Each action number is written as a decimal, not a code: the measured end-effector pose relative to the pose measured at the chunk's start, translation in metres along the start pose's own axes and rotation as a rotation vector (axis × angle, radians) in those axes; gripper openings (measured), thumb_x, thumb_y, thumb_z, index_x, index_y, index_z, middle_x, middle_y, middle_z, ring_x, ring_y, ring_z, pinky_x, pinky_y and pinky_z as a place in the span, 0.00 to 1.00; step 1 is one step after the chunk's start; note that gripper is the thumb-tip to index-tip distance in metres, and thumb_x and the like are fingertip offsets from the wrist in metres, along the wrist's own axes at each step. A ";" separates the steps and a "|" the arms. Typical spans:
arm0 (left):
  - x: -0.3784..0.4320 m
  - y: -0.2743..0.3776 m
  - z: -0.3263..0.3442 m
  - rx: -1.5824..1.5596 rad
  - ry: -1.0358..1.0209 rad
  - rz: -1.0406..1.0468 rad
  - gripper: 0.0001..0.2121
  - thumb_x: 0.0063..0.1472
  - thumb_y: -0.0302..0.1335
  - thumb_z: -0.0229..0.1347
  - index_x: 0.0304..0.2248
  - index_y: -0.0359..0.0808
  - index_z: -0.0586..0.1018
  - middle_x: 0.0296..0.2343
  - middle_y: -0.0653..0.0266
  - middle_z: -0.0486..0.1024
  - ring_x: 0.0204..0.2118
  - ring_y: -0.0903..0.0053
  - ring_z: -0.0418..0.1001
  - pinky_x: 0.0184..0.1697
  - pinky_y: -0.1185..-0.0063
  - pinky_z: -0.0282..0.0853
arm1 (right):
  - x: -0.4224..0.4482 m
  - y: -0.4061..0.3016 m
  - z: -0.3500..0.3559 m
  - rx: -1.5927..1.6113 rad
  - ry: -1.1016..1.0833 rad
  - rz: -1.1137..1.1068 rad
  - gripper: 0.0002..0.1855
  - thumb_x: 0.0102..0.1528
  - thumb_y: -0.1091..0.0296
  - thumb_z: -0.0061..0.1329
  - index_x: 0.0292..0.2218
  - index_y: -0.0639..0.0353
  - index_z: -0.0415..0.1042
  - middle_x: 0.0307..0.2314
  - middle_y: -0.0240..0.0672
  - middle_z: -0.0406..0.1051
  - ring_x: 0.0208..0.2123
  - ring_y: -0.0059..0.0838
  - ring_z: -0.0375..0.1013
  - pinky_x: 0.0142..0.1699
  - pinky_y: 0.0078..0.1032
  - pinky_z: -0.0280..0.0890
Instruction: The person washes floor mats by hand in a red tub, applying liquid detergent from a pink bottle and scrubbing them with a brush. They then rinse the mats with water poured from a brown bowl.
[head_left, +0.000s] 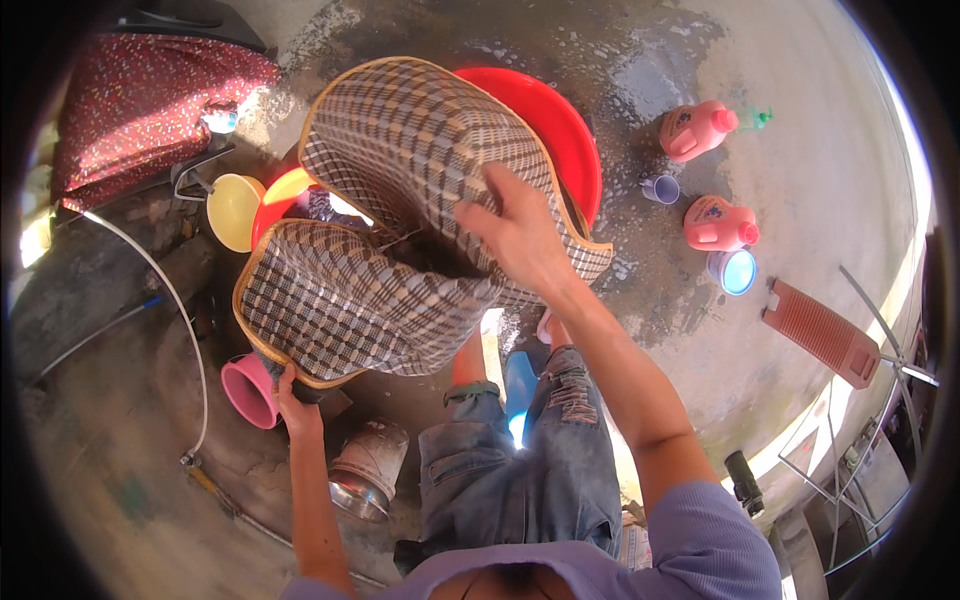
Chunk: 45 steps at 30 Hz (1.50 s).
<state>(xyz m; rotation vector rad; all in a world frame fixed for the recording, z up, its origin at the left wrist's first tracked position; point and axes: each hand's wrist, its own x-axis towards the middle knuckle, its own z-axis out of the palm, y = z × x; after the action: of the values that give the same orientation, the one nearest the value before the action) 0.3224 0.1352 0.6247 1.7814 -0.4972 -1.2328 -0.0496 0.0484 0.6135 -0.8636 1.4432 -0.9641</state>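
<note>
A checked woven mat (322, 315) in brown, grey and cream, with yellow-tan edge binding, is bent into a deep fold in front of me. My left hand (298, 409) grips its bound lower-left edge. Over the upper flap is my right hand (521, 236), thumb and fingers apart; whether it presses on the cloth is unclear. Behind the mat a large red basin (562, 135) is partly hidden. Another red container (268, 208) shows at the left, its contents mostly covered.
At left are a yellow dipper (236, 212), pink bucket (251, 391) and hose (176, 300). On the right stand pink jugs (694, 131), a purple mug (661, 189) and a tub (731, 271); a brown washboard (821, 330) lies farther over. The concrete floor (637, 52) is wet, with suds.
</note>
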 end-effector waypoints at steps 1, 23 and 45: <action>0.008 -0.022 -0.012 -0.059 0.032 -0.103 0.16 0.49 0.28 0.51 0.38 0.28 0.68 0.35 0.61 0.68 0.37 0.75 0.67 0.39 0.78 0.64 | 0.019 0.040 -0.019 -0.005 0.183 -0.005 0.15 0.44 0.66 0.43 0.29 0.72 0.62 0.19 0.53 0.66 0.23 0.47 0.67 0.31 0.33 0.61; -0.029 -0.025 0.030 0.129 0.159 0.071 0.14 0.44 0.21 0.51 0.35 0.30 0.72 0.30 0.69 0.70 0.33 0.82 0.66 0.41 0.84 0.57 | -0.031 0.033 -0.128 -0.057 0.260 0.023 0.15 0.52 0.59 0.40 0.32 0.63 0.60 0.22 0.35 0.63 0.22 0.24 0.64 0.27 0.20 0.61; -0.084 -0.290 -0.248 0.299 -0.193 -0.301 0.15 0.54 0.25 0.46 0.43 0.35 0.67 0.34 0.65 0.71 0.34 0.83 0.68 0.38 0.83 0.63 | -0.169 0.164 0.152 -0.528 -0.398 0.326 0.09 0.50 0.70 0.42 0.33 0.60 0.69 0.23 0.30 0.70 0.24 0.17 0.69 0.26 0.15 0.63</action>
<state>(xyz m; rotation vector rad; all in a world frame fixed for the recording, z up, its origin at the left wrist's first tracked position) 0.4629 0.4578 0.4549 2.0531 -0.5600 -1.6189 0.1188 0.2538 0.5258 -1.0832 1.4429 -0.1443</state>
